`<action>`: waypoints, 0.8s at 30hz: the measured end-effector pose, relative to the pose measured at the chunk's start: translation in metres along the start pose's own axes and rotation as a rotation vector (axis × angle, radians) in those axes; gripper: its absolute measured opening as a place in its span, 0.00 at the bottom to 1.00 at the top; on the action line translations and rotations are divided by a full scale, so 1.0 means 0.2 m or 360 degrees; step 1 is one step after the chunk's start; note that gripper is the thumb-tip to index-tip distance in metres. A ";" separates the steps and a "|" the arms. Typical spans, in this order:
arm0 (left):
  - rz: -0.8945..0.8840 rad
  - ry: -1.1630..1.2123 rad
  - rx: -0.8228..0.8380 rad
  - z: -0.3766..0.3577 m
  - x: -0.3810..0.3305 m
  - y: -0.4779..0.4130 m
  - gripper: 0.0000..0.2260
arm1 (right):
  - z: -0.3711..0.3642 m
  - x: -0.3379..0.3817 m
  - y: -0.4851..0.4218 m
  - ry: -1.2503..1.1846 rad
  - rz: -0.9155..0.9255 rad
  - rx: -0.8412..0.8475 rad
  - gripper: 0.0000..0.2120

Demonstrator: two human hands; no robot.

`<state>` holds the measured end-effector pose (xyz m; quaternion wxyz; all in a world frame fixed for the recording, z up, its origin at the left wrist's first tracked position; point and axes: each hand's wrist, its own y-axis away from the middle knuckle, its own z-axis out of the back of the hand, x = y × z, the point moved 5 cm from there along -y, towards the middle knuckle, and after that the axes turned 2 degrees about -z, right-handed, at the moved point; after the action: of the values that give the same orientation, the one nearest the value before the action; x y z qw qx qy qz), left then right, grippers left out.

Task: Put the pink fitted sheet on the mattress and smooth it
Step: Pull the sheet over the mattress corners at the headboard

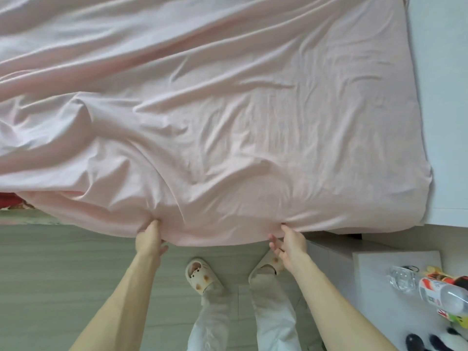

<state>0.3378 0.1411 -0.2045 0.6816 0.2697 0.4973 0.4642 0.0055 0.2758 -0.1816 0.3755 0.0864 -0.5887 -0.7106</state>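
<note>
The pink fitted sheet (228, 110) lies spread over the mattress, which it hides entirely; its top is creased, with long folds running toward the far left; the near edge hangs down over the bed's side toward the floor (63, 274). At the right the cloth looks already wrapped round a corner, which would explain the flatter fabric there; at the left it sits loose and bunched above a red patterned thing (10, 200). The left hand (149, 236) grips the hanging hem with fingers curled into it; the right hand (291, 240) pinches the same hem between thumb and forefinger, its other fingers loose; creases fan out from both grips, so the hold seems meant to draw slack toward the person before the edge is tucked under. Slippers (202, 274) stand just below the hem; a white surface (395, 259) at the right carries a glass (402, 278) and a bottle (443, 295).
</note>
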 end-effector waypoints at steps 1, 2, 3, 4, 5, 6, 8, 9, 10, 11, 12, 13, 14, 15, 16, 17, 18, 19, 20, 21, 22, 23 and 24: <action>-0.0050 -0.0002 -0.0042 0.01 -0.01 -0.02 0.16 | -0.03 0.03 -0.01 0.0007 0.0020 -0.0018 0.05; -0.0101 -0.0061 -0.0102 0.03 -0.02 -0.01 0.17 | -0.04 0.06 -0.02 0.0071 0.0069 -0.0062 0.06; -0.0150 -0.0129 -0.0152 0.04 -0.02 0.00 0.18 | -0.04 0.07 -0.03 0.0152 0.0117 -0.0106 0.07; -0.0148 -0.0234 -0.0220 0.08 0.01 0.02 0.21 | -0.03 0.05 -0.04 0.0241 0.0153 -0.0149 0.08; -0.0140 -0.0314 -0.0279 0.11 0.04 0.03 0.24 | -0.01 0.03 -0.03 0.0315 0.0177 -0.0183 0.09; -0.0091 -0.0413 -0.0333 0.15 0.09 0.04 0.25 | 0.01 -0.01 -0.03 0.0378 0.0201 -0.0203 0.10; -0.0015 -0.0556 -0.0360 0.22 0.18 0.06 0.23 | 0.05 -0.06 -0.01 0.0495 0.0249 -0.0216 0.13; 0.0015 -0.0564 -0.0342 0.22 0.21 0.05 0.23 | 0.05 -0.07 0.00 0.0526 0.0247 -0.0212 0.13; 0.0050 -0.0552 -0.0299 0.22 0.21 0.06 0.22 | 0.05 -0.07 0.01 0.0536 0.0214 -0.0194 0.12; 0.0071 -0.0520 -0.0225 0.19 0.21 0.06 0.19 | 0.06 -0.05 0.02 0.0553 0.0149 -0.0160 0.11; 0.0121 -0.0532 -0.0131 0.16 0.19 0.09 0.15 | 0.06 -0.03 0.03 0.0612 0.0070 -0.0108 0.10; 0.0146 -0.0577 -0.0029 0.13 0.17 0.09 0.13 | 0.05 -0.01 0.05 0.0720 0.0010 -0.0045 0.09; 0.0169 -0.0716 0.0095 0.08 0.14 0.12 0.12 | 0.06 0.03 0.06 0.0863 0.0003 0.0006 0.10; 0.0138 -0.0922 0.0229 0.04 0.12 0.15 0.13 | 0.06 0.08 0.09 0.1060 0.0061 0.0041 0.11; 0.0059 -0.1167 0.0328 -0.01 0.07 0.19 0.15 | 0.07 0.14 0.11 0.1289 0.0199 0.0033 0.12; -0.0072 -0.1396 0.0384 -0.08 0.02 0.24 0.17 | 0.07 0.21 0.13 0.1495 0.0373 -0.0015 0.13; -0.0228 -0.1553 0.0406 -0.16 -0.04 0.30 0.19 | 0.08 0.28 0.14 0.1620 0.0547 -0.0081 0.15; -0.0372 -0.1617 0.0426 -0.24 -0.10 0.36 0.20 | 0.08 0.34 0.15 0.1651 0.0684 -0.0131 0.15; -0.0529 -0.1637 0.0431 -0.34 -0.16 0.44 0.19 | 0.09 0.40 0.14 0.1606 0.0780 -0.0163 0.14; -0.0692 -0.1619 0.0431 -0.44 -0.22 0.51 0.18 | 0.10 0.45 0.13 0.1532 0.0864 -0.0203 0.12; -0.0894 -0.1601 0.0399 -0.55 -0.28 0.59 0.16 | 0.12 0.50 0.12 0.1449 0.0967 -0.0250 0.11; -0.1109 -0.1594 0.0331 -0.64 -0.33 0.66 0.14 | 0.14 0.54 0.11 0.1420 0.1138 -0.0321 0.10; -0.1364 -0.1582 0.0240 -0.74 -0.37 0.72 0.14 | 0.17 0.58 0.10 0.1444 0.1380 -0.0408 0.11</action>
<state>0.1426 0.1206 -0.1065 0.9336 0.2771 0.2180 -0.0640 -0.0876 0.2281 -0.1164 0.8481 0.0869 -0.2631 -0.4516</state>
